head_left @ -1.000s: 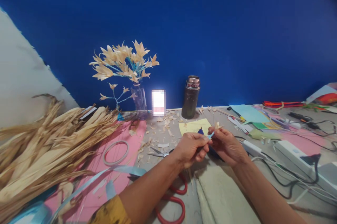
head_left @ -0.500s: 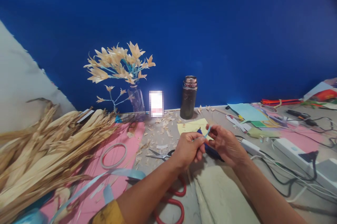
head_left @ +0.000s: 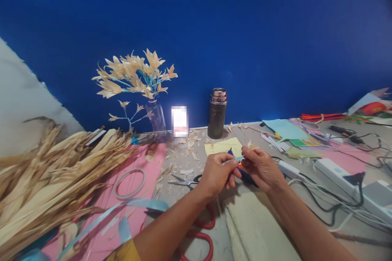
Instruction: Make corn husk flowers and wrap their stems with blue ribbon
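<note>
Two hands meet over the middle of a cluttered bench [head_left: 190,159]: the left hand [head_left: 218,174] and the right hand [head_left: 261,168] are both closed in a fingertip pinch on a thin pale blue strip [head_left: 237,159] that runs between them, with a small dried-husk flower [head_left: 250,145] showing just above the right hand's fingers. The strip and flower are held in the air above a yellow sheet [head_left: 222,147], near the centre of the bench.

Judged from what lies about, the work looks well begun but far from over. One clear vase [head_left: 156,118] at the far left already holds a full spray of finished husk flowers [head_left: 131,75] on blue stems, too bunched to count exactly. One large heap of uncut dried husks [head_left: 52,175] still fills the near left, and loose trimmings [head_left: 191,144] litter the far middle.

Counted, as far as can be seen: two pairs of scissors, a small grey pair [head_left: 185,180] left of the left hand and a large red-handled pair [head_left: 200,232] partly hidden under the left forearm; one ring of tape [head_left: 129,178] on a pink sheet [head_left: 122,199]; one long blue ribbon [head_left: 122,212] in the near left; one dark flask [head_left: 217,113] against the blue wall [head_left: 245,40]; one white power strip [head_left: 343,175] with tangled cables to the right.
</note>
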{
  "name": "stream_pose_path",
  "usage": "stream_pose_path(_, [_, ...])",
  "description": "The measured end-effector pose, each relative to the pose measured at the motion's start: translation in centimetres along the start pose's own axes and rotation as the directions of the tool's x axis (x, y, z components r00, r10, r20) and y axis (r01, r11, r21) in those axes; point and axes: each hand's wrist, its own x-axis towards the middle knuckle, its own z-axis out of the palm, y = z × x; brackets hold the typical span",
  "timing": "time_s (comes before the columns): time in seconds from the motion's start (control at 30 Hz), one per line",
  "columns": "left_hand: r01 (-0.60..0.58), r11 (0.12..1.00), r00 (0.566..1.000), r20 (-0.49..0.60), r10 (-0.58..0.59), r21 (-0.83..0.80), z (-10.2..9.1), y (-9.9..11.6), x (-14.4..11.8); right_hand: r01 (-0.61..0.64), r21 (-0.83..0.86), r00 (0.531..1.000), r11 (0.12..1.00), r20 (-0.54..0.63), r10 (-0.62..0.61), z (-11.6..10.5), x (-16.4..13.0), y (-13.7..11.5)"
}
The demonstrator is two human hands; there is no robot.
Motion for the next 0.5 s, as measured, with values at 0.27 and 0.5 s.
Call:
stream_pose_path(0.27, [-0.125, 0.976, 0.991, -0.019, 0.131, 0.177, -0.4, -0.2, 0.1, 0.046, -0.024, 0.999, 0.999, -0.02, -0.047, 0.3, -0.3, 0.2])
stream_pose_path(0.5, [-0.03, 0.967, 0.989, 0.132, 0.065, -0.255, -2.3, -0.3, 1.1, 0.043, -0.068, 0.993, 0.997, 0.112, -0.035, 0.1, -0.6, -0.9])
